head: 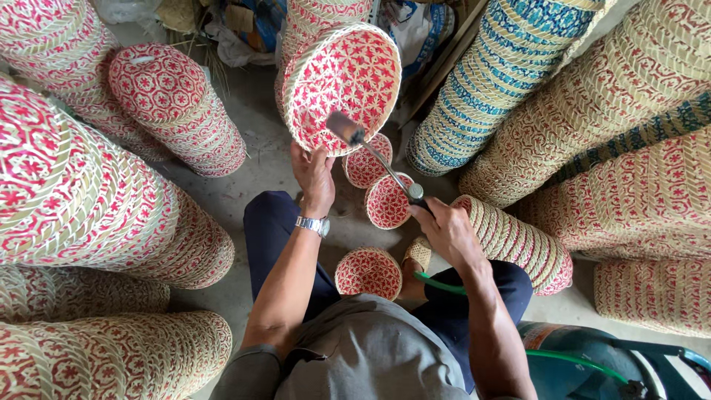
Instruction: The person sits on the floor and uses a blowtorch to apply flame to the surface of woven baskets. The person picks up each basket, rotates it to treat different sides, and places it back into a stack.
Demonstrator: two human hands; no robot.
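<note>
The round woven basket [342, 87], red star pattern on pale straw, is held up in the air in front of the seated person, above the grey floor [259, 159] and toward its far edge, just in front of a tall stack of like baskets [326, 11]. It is tilted on edge so that its open inside faces the camera and slightly down to the right; being a shallow bowl, it has no real long axis, only a short one running through its centre toward the viewer.

The left hand [314, 176] grips its lower rim, fingers closed on the rim with the thumb in front. The right hand [447, 230] is wrapped tight around the handle of a gas torch [374, 153], whose long axis runs diagonally from the hand up and left, the nozzle pointing at the basket's lower inside, very near the weave. No flame can be made out. A green hose [437, 283] leads from the torch down to a green gas cylinder [585, 359] at the near right corner of the floor.

By my reading, the step in hand is passing the torch over the basket's inside. The next move calls for turning the rim in the left hand while keeping the nozzle moving, lest the straw scorch.

Three small baskets [368, 272] lie on the floor between the knees; stacks of red and blue baskets [511, 67] crowd every side.
</note>
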